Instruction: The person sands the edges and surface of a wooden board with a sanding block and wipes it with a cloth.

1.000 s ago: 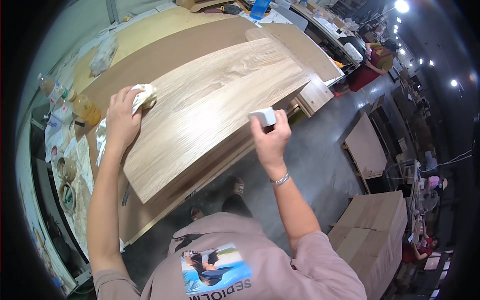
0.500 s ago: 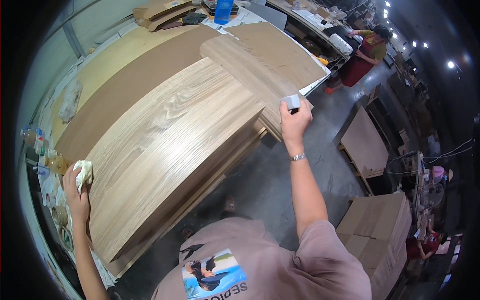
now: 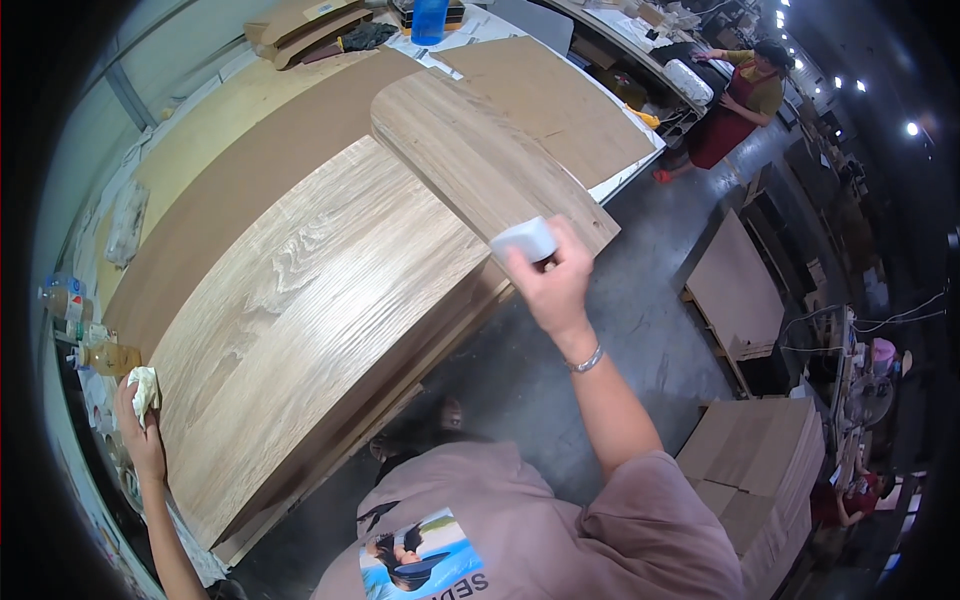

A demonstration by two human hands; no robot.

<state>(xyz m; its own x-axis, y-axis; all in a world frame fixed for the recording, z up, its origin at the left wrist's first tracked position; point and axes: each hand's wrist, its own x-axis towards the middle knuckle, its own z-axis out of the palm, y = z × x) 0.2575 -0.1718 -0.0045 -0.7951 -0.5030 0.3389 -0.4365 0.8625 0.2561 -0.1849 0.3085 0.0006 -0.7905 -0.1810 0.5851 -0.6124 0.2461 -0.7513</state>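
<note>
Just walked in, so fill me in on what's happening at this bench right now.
A person leans over a big wood-grain panel lying on a workbench. The right hand presses a small white block against the near edge of a narrower, rounded wood-grain board that lies across the panel. The left hand holds a crumpled pale rag at the panel's left end, beside some bottles. Farther off, another person in a red apron works at a second bench.

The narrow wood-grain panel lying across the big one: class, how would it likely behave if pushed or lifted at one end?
The narrow panel looks thin and long, so it may flex. It lies flat on the big panel, so it would probably slide, not tip.
</note>
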